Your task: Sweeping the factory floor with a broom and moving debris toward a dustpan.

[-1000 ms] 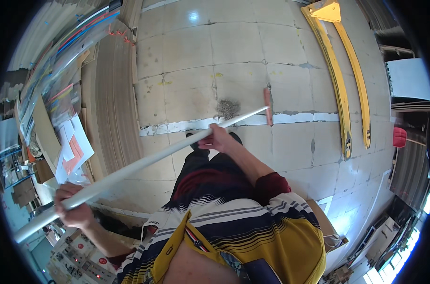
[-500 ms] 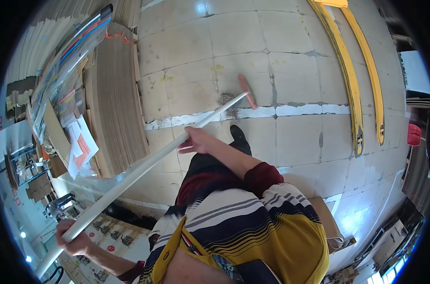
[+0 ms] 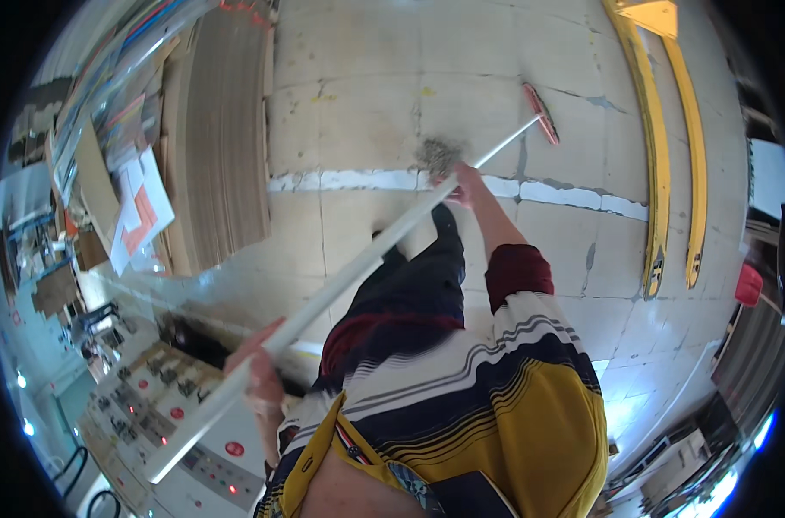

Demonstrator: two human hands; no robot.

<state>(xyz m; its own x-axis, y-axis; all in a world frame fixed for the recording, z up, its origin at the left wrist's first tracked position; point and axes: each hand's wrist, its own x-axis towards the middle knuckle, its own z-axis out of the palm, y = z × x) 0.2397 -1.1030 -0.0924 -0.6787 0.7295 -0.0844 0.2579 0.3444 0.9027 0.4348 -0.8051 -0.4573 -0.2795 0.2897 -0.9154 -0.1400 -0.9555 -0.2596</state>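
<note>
A broom with a long white pole (image 3: pixel 358 274) and a narrow red head (image 3: pixel 541 114) slants across the view from lower left to upper right. My left hand (image 3: pixel 258 375) is wrapped round the pole near its rear end, slightly blurred. Farther along, my right hand (image 3: pixel 464 185) grips the pole with the arm stretched forward. The broom head rests on the tiled floor, to the right of a pile of grey sweepings (image 3: pixel 441 154). That pile lies just beyond my right hand, at the white floor line (image 3: pixel 371 180).
Stacked flat cardboard (image 3: pixel 224 138) stands on the left, with papers (image 3: pixel 142 211) and plastic-wrapped material beside it. Two yellow forks (image 3: pixel 655 155) of a pallet truck lie along the right. A control panel (image 3: pixel 176 414) with red buttons is at lower left; a red object (image 3: pixel 749 285) sits far right.
Both hands have carried the broom forward and to the right. Its head has moved from beside the sweepings to farther away at the right. My view has shifted slightly.
</note>
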